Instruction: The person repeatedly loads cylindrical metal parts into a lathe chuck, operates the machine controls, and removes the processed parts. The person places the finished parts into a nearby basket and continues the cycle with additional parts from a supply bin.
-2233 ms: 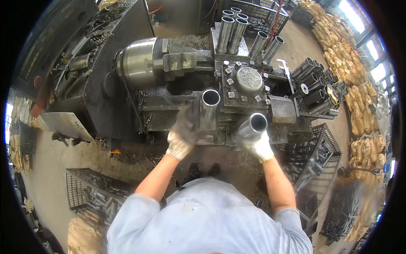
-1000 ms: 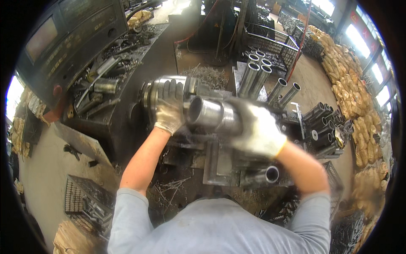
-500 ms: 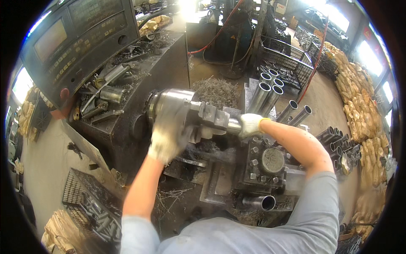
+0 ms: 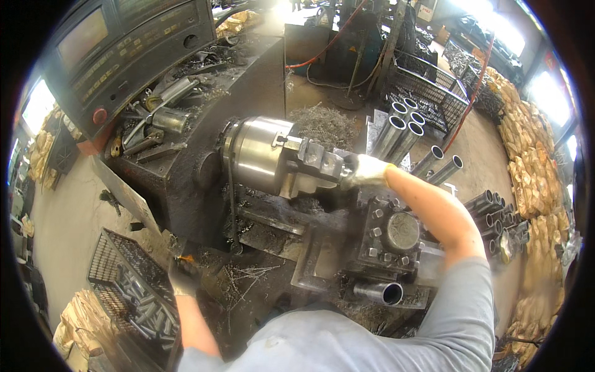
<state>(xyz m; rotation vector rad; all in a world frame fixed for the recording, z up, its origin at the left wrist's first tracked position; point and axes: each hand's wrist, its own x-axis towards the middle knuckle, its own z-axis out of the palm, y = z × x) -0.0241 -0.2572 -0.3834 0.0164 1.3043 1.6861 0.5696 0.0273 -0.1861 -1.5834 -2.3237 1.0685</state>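
Note:
My right hand [image 4: 367, 172], in a whitish work glove, is closed at the outer end of the lathe chuck's stepped jaws [image 4: 317, 162]. Its fingers curl round the end of a metal tube, mostly hidden by the glove and jaws. The shiny round chuck [image 4: 259, 155] sits left of it. My left hand [image 4: 183, 276], gloved with dark-stained fingers, is low at the left, by the machine's lower front corner and a small orange piece [image 4: 186, 258]. Its fingers are too dark to show whether they grip anything.
A tool post [image 4: 396, 232] with bolts stands below my right forearm, a tube [image 4: 387, 293] beneath it. Upright tubes [image 4: 396, 133] stand beyond. A crate [image 4: 118, 263] of metal pieces is left of my left hand. The control panel [image 4: 118, 56] is upper left.
My left hand has left the chuck and dropped down toward the lower left. My right hand stays at the jaws' end. The view has shifted slightly.

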